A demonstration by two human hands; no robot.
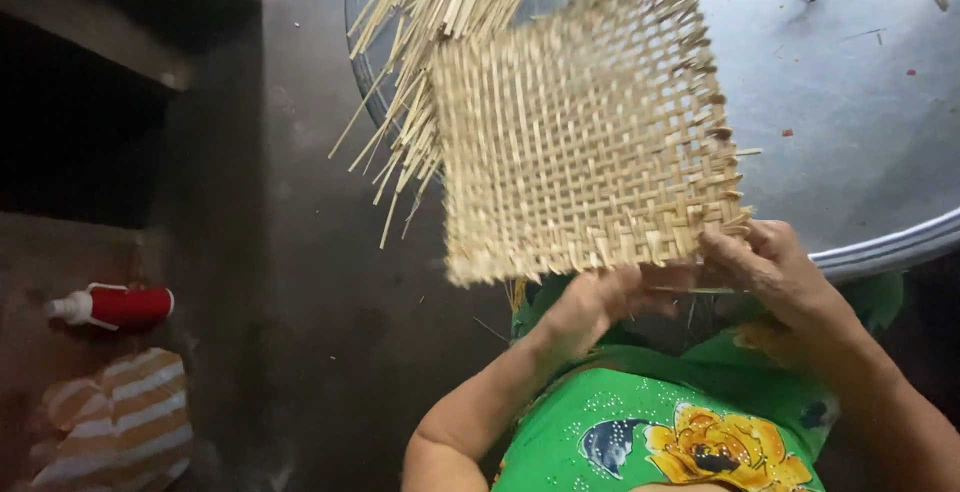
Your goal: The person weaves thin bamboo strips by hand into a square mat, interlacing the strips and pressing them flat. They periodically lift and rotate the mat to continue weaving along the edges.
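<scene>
Though blurred, mat [585, 132] above hands [690, 287]

Pale straw checker-weave mat [585, 137]; green flowered garment [660, 432]; red bottle [115, 306]; striped cloth [125, 417], perhaps orange-white.

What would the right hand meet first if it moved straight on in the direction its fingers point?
The right hand points up-left at the woven mat, whose near edge it already touches. So it would meet the mat first, though motion blur leaves depth unclear.

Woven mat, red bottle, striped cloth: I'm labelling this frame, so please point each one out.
woven mat [585, 127], head view, middle of the weave.
red bottle [130, 306], head view, middle of its red body.
striped cloth [125, 422], head view, centre of the folded fabric.
</scene>
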